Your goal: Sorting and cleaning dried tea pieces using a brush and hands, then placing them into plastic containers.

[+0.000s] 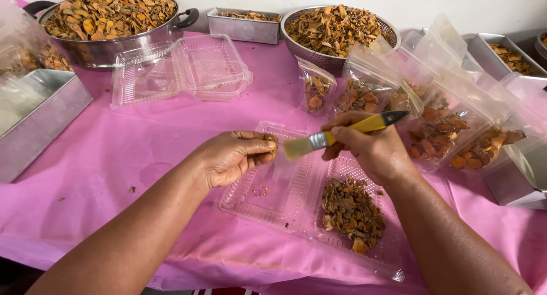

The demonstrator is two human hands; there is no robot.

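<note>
Fingers (266, 150) of left hand (231, 156) pinch dried slice (274, 146) w/ brush (333, 134) touching.

The left hand (232, 156) pinched a small dried slice (273, 147) between its fingertips, while the right hand (369, 148) closed around a yellow-handled brush (336, 134), bristles touching the slice. Beneath both lay an open clear clamshell tray (273, 198) on the pink-covered bench (102, 158), its right half holding a heap of dried slices (350, 212). Filled clear pouches (439, 130) stood to the far right, and a steel pot (108, 21) of slices sat far left.
</note>
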